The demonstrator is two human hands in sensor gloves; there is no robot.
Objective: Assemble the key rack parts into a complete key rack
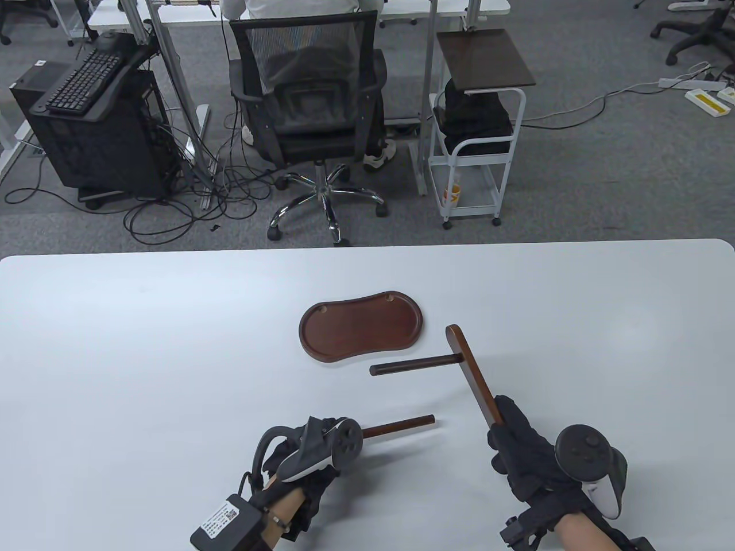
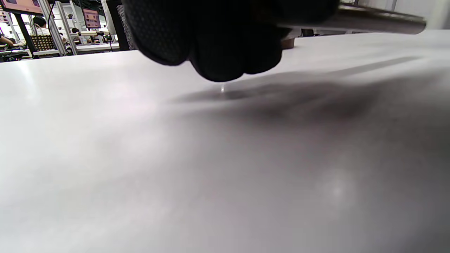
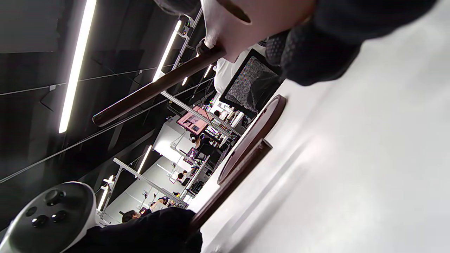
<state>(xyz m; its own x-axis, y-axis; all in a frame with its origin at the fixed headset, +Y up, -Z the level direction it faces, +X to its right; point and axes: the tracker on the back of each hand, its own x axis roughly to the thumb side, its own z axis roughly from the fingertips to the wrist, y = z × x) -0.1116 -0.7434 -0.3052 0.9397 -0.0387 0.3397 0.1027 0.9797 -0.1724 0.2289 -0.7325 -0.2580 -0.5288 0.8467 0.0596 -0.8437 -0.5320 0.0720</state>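
On the white table (image 1: pixel 143 356), near its middle, the kidney-shaped wooden base tray (image 1: pixel 362 325) is lying flat with two small sockets showing along its far rim, and nothing is standing in them yet. To the right of the tray and just beside it, the flat crossbar (image 1: pixel 472 373) is being held up at a slant, its near end wrapped in the right hand (image 1: pixel 519 453), whose gloved fingers are closing around the wood in a firm grip; one round dowel (image 1: pixel 410 365) is already sitting in this bar near its far end and is sticking out sideways to the left, which the right wrist view confirms, with the rod jutting from the pale face of the bar. Nearer the front edge, the left hand (image 1: pixel 310 453) is gripping the second dowel (image 1: pixel 399 426) by one end, the fingers bunching into a closed fist around it in the left wrist view, while the free end is pointing right toward the crossbar and hanging a little above the tabletop, judging by its shadow. As I am reading it, the job is roughly a third done: one post is joined to the bar, the second post is waiting to go in, and the finished frame is still needing to be planted in the tray's sockets.
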